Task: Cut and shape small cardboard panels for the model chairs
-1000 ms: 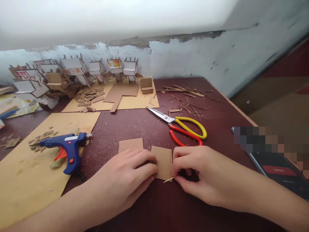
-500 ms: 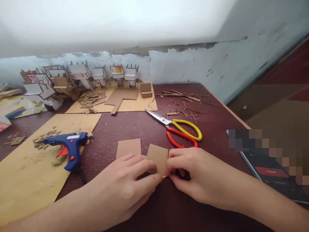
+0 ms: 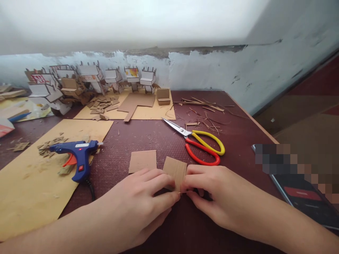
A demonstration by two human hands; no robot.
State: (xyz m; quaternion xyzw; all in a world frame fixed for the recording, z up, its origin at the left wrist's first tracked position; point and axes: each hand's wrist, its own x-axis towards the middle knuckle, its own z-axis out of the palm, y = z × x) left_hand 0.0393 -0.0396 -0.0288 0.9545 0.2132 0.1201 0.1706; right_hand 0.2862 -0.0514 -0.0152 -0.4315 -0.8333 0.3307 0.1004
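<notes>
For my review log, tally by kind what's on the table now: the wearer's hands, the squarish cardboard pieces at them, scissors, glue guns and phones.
Hands: 2 (left hand, right hand)
Squarish cardboard pieces: 2 (loose piece, piece between the hands)
Scissors: 1 pair
Glue gun: 1
Phone: 1
Total: 7

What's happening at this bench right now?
The left hand and right hand both hold a small cardboard square, their fingertips meeting near its lower edge. A second square lies just beyond the left hand. Scissors, blades closed, lie on the table beyond the right hand. A glue gun with a lit red light rests to the left, near cardboard scraps. Cardboard models line the wall.
</notes>
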